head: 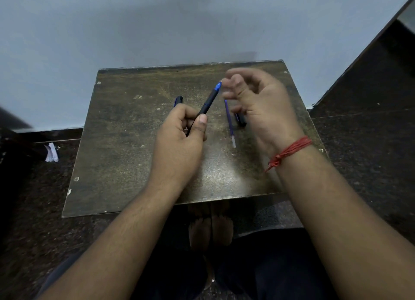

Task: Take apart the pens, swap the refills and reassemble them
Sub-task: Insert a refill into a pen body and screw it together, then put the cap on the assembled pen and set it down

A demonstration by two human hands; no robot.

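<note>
While we are looking down at the brown surface (125, 147), the left hand (179, 140) is gripping a dark pen (207, 104), fingers curled round the lower barrel, thumb lying along it. The pen is tilting up and to the right, its blue tip section pointing at the right hand (260, 106). That hand is hovering just beside the tip, fingers loosely curled and blurred; we are seeing nothing held in it. A loose purple refill (230, 123) is lying on the surface between the two hands, running roughly front to back, pale end nearer us. A dark pen part (240, 120) is lying just right of the refill, partly hidden under the right hand. Another dark piece with a blue edge (179, 100) is showing just beyond the left hand's knuckles. A red thread band (289, 152) is wrapping the right wrist. A scrap of white paper (52, 152) is lying on the floor left of the surface.
</note>
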